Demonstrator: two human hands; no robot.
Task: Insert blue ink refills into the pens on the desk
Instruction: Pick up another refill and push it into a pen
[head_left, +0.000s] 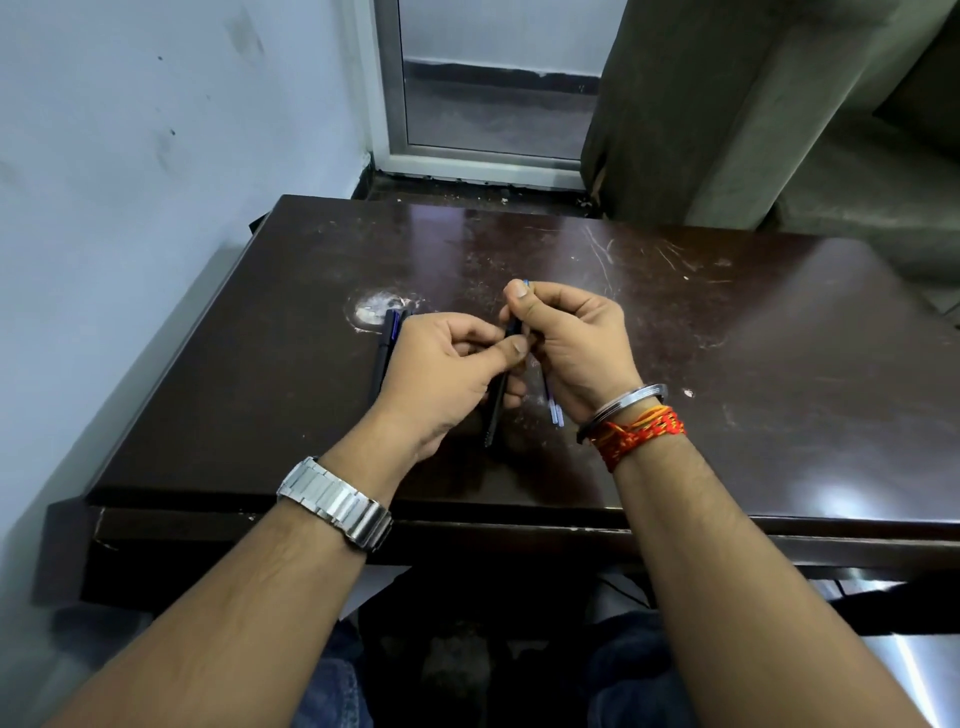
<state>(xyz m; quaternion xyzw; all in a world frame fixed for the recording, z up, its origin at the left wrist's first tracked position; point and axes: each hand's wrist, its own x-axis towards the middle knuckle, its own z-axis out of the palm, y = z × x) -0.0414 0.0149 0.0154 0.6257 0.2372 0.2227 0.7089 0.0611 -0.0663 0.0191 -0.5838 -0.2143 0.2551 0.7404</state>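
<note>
Above the middle of the dark brown desk, my left hand grips a black pen barrel that slants down toward me. My right hand pinches a thin blue refill at the barrel's upper end; only the refill's tip shows above my thumb. Spare blue refills lie on the desk under my right wrist. More dark pens lie on the desk left of my left hand, partly hidden by it.
The desk stands against a pale wall on the left. A window and a grey-green curtain are behind it. A white scuff mark is on the desk near the pens. My knees are below the front edge.
</note>
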